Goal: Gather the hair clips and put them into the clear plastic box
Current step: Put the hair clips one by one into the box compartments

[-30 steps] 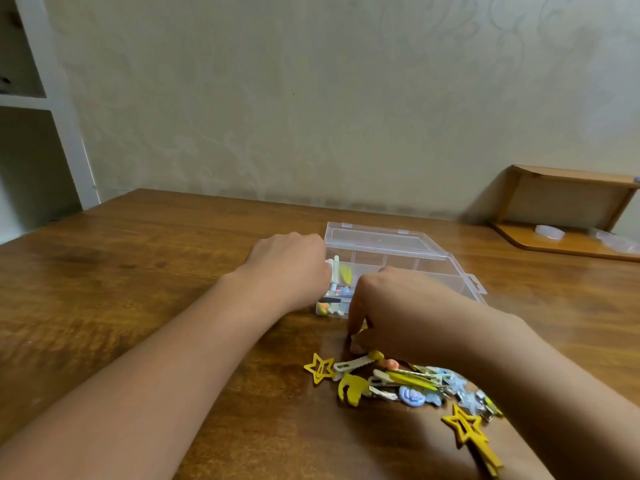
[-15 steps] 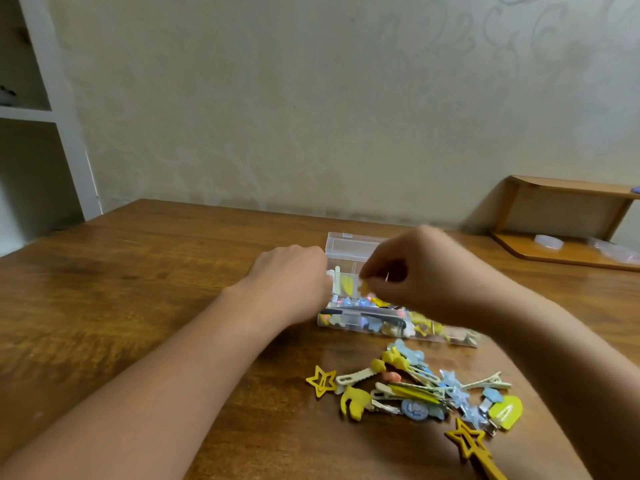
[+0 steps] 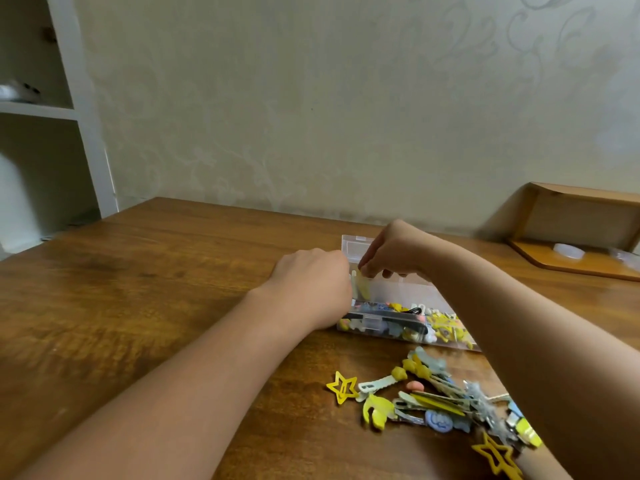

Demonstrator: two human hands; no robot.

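Here right hand (image 3: 391, 252) over clear plastic box (image 3: 408, 332).

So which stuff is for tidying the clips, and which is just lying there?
For the job:
clips
box
left hand
right hand

Just lying about:
wooden shelf
white shelves
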